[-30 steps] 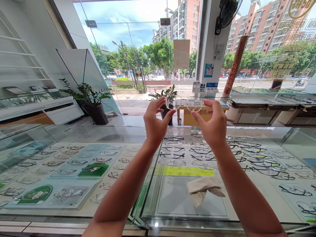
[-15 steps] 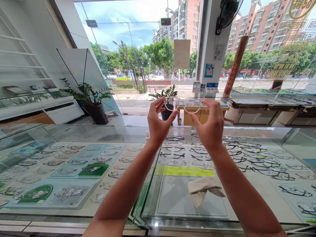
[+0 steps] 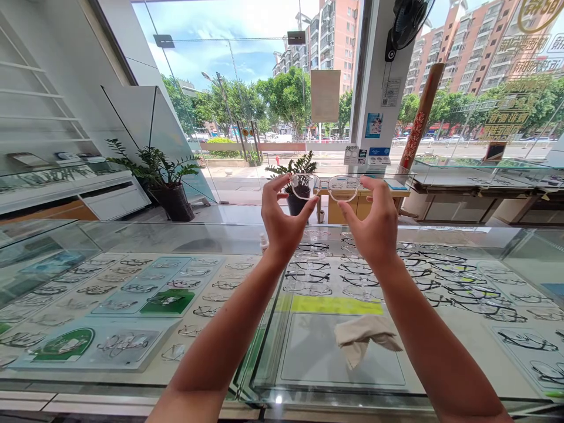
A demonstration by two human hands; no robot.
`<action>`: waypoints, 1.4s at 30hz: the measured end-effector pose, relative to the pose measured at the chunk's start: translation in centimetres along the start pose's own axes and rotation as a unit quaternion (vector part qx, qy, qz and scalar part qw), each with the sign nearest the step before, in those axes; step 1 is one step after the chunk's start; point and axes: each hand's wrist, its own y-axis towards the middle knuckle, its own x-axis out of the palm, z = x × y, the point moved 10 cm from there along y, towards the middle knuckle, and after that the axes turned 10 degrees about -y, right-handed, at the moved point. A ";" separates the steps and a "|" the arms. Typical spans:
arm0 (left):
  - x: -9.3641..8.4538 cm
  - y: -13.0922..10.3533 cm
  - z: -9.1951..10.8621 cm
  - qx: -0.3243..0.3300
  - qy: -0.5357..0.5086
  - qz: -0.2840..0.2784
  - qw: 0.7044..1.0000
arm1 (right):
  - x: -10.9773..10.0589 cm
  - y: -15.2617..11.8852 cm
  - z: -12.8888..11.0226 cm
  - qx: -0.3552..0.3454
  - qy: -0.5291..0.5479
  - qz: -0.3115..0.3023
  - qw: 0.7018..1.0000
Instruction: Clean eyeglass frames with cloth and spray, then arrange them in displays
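A pair of eyeglasses [image 3: 345, 200] with a clear, pale frame is held up in the air, level, above the far edge of the display counter. My left hand [image 3: 284, 220] pinches its left side between thumb and fingers. At the other end, my right hand [image 3: 374, 220] grips the right side the same way, thumb low and index finger high. Both lenses show between the hands. Below my right forearm, a crumpled beige cloth [image 3: 363, 338] lies on the glass counter top over a grey mat [image 3: 308, 358].
The glass display counter [image 3: 259, 376] spans the foreground, with rows of eyeglasses [image 3: 311, 266] inside. Behind it stand a potted plant [image 3: 171, 200] and a second plant [image 3: 299, 202]. A small white bottle [image 3: 263, 242] is near my left wrist. Another display case [image 3: 462, 202] stands back right.
The eyeglasses stay held in both hands. My left hand has shifted very slightly left, and the frame's tilt has changed a little.
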 end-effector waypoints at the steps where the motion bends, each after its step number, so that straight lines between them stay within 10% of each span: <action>1: -0.2 0.0 0.4 0.012 0.010 0.008 1.000 | 0.1 0.0 0.2 0.003 0.000 -0.004 1.000; 24: -0.1 -0.8 3.0 0.076 0.060 0.006 0.995 | 2.0 -0.2 2.9 0.058 0.026 -0.048 0.997; 42: 1.0 -0.4 -4.7 -0.084 -0.092 -0.052 0.991 | -0.6 0.3 2.3 0.082 0.122 0.032 0.989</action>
